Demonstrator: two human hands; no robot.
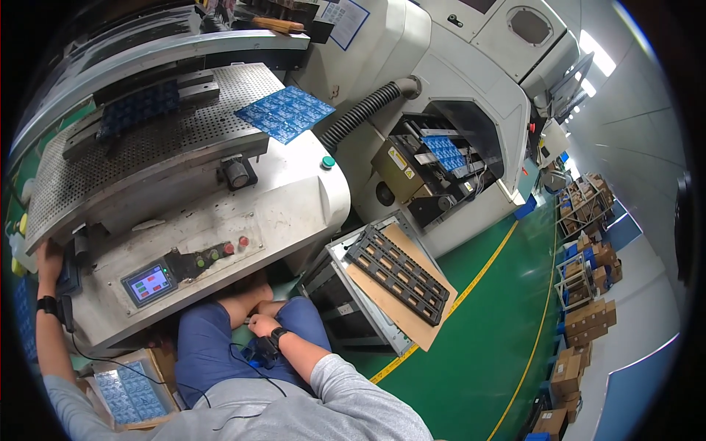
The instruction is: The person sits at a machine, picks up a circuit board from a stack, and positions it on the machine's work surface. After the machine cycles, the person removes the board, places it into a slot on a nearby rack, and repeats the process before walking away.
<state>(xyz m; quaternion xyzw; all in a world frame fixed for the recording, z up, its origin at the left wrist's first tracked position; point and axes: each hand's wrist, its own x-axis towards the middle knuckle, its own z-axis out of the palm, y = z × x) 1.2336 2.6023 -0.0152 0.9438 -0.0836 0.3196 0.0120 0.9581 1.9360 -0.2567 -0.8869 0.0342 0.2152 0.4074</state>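
At the far left, my left hand (50,259) reaches up to the end of the white machine's perforated metal cover (173,140). Its fingers are mostly hidden there, beside a dark blue item at the machine's side. My right hand (262,325) rests between my thighs with the fingers curled in; anything inside them is hidden. Both wrists wear black bands with a cable. On the machine's top lies a blue circuit board panel (285,113). Another blue panel (141,107) sits between metal rails on the cover.
A small touch screen (148,284) and several buttons face me. Blue panels in plastic (131,393) fill a box at lower left. To the right, a black slotted rack (397,273) lies on cardboard over a metal cabinet. Another machine behind holds a blue panel (444,153).
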